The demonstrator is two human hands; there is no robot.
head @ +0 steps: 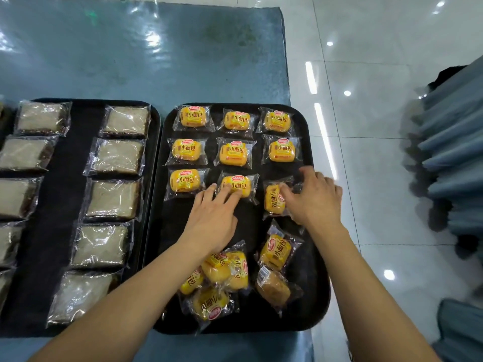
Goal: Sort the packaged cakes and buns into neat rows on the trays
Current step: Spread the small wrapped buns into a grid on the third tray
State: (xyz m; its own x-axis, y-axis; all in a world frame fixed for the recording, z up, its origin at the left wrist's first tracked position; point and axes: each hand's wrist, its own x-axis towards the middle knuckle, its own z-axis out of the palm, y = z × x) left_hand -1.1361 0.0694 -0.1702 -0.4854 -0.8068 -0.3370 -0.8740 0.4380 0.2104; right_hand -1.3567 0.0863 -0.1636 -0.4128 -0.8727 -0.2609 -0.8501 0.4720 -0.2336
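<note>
Two black trays lie side by side on a blue table. The right tray [317,257] holds yellow packaged buns, several in neat rows at its far end. My left hand [213,218] rests with straight fingers on the middle bun of the third row [239,183]. My right hand [312,197] pinches the wrapper of a bun turned sideways [273,202] at the right of that row. A loose pile of buns [222,280] lies at the tray's near end. The left tray [65,158] carries pale wrapped cakes [115,156] in columns.
The blue table [156,53] stretches beyond the trays and ends at its right edge just past the right tray. White glossy floor tiles [379,126] lie to the right. Blue-grey fabric [454,152] stands at the far right.
</note>
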